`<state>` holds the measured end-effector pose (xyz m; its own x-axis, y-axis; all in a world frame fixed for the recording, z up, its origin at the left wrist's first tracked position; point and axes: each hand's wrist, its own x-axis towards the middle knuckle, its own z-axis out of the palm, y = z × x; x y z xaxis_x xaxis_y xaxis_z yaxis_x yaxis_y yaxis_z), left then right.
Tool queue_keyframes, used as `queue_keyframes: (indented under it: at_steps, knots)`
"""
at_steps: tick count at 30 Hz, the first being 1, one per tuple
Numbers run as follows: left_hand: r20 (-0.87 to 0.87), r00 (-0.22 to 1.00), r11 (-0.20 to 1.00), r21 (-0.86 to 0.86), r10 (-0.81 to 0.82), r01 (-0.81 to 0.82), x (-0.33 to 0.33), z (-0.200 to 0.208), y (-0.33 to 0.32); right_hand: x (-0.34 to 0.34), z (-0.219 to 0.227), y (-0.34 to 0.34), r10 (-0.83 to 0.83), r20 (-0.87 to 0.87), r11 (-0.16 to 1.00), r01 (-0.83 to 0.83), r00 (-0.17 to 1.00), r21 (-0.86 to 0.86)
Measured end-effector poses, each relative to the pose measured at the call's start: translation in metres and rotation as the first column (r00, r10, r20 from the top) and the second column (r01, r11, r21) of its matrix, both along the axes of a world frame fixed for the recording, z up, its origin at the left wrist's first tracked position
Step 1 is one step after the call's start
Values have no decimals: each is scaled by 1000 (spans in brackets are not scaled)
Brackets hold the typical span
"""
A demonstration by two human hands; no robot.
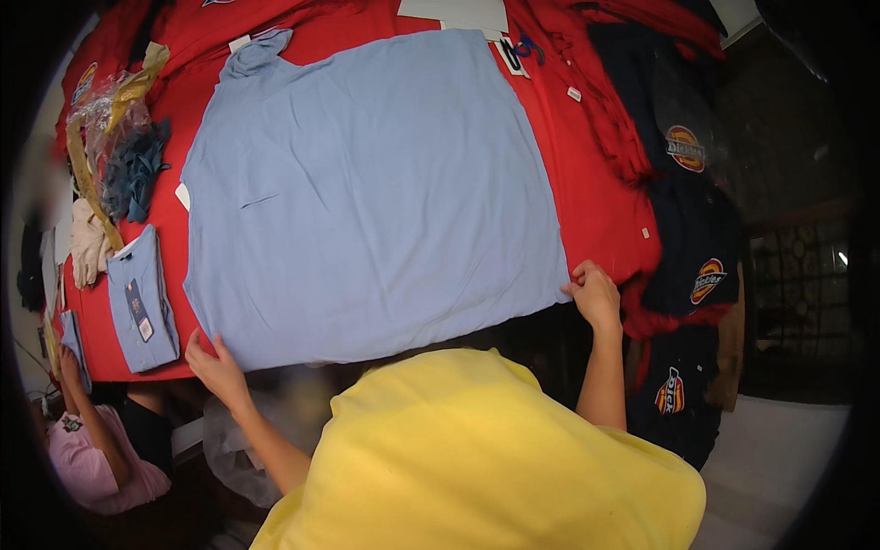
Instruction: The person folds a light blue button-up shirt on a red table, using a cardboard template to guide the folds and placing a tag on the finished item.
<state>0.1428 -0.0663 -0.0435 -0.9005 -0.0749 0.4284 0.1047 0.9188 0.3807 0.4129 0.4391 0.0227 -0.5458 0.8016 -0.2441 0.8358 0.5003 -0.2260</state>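
Observation:
A light blue shirt (pixel 367 192) lies spread almost flat over the table, its bunched collar end at the far left and its straight hem along the near and right edges. By the near left corner is my left hand (pixel 218 368), thumb and fingers apart beside the cloth's edge. My right hand (pixel 596 293) pinches the near right corner of the shirt. A folded light blue shirt (pixel 151 321) with a dark hang tag rests left of the spread one. A small white piece (pixel 182 195) shows from under the shirt's left edge.
Red cloth (pixel 596 211) covers the table. Scissors (pixel 511 55) lie beyond the shirt, near white card (pixel 458 13). Dark garments with patches (pixel 692 220) hang along the right. Clear plastic, yellow tape and dark scraps (pixel 136 170) pile at left. A co-worker in pink (pixel 92 454) sits lower left.

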Motion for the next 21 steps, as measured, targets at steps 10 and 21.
queue_keyframes:
  at_steps: [10,21]
  knots:
    - [154,985,957,-266,-74,114,-54,-18,52,-96,-70,-19,356,-283,864,-198,891,463]
    - [-29,961,940,203,-275,275,-123,2,92,-198,-52,14,499,-322,808,-297,805,510]
